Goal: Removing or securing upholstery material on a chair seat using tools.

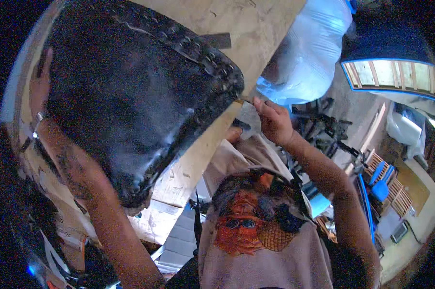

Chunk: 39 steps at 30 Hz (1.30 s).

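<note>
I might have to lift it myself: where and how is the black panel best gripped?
Probably by the thick rim of the black panel, coming from the wearer's side and gripping near both closer corners. That edge faces the body and lies over the wooden board; the broad face seems to offer little to pinch.

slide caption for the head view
Black panel on a wooden board, left hand at its left edge, right hand near its right corner.
</note>
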Available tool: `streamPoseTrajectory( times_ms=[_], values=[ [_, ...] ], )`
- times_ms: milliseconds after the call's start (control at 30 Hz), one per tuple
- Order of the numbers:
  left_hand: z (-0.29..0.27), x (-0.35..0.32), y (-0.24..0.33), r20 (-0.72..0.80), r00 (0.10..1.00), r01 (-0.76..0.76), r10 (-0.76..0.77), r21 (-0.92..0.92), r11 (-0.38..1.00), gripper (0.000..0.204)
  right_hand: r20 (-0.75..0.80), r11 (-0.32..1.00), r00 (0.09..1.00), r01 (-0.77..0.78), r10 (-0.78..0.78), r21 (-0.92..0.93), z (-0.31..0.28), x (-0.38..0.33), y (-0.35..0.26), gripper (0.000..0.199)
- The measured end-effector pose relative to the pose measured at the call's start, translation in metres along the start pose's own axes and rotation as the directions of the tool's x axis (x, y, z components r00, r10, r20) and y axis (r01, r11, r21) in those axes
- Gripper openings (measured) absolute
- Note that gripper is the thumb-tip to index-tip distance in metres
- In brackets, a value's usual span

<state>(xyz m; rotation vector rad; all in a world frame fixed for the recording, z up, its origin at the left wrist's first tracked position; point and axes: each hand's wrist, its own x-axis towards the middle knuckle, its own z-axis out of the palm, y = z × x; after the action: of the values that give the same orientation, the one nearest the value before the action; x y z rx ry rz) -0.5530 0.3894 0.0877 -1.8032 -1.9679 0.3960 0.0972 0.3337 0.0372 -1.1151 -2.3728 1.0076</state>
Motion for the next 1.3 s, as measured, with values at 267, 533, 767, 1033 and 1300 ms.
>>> streamPoseTrajectory(
  times_ms=[267,533,767,1033,1300],
  values=[
    [-0.042,-0.003,0.069,0.045,0.932,0.323,-0.359,-0.55,0.77,0.058,0.194,0.97,0.961,-0.164,0.199,-0.182,-0.056,-0.001,-0.07,0.054],
    [-0.082,0.033,0.091,0.089,0.981,0.195,-0.174,-0.391,0.899,0.061,-0.056,0.722,0.958,-0.173,0.281,0.67,0.035,-0.047,-0.026,0.026],
    [-0.053,0.023,0.082,0.098,0.958,0.264,-0.271,-0.674,0.69,0.06,-0.293,0.848,0.951,0.072,0.1,0.525,0.069,-0.04,-0.027,0.039],
    [-0.053,0.027,0.066,-0.083,0.978,0.073,-0.191,-0.723,0.687,0.061,0.093,0.924,0.927,-0.348,0.364,-0.156,-0.044,-0.046,-0.094,0.066],
    [-0.038,0.032,0.072,-0.105,0.974,0.074,-0.199,-0.687,0.723,0.058,0.142,0.901,0.927,-0.289,0.348,-0.324,-0.065,-0.027,-0.119,0.062]
  ],
)
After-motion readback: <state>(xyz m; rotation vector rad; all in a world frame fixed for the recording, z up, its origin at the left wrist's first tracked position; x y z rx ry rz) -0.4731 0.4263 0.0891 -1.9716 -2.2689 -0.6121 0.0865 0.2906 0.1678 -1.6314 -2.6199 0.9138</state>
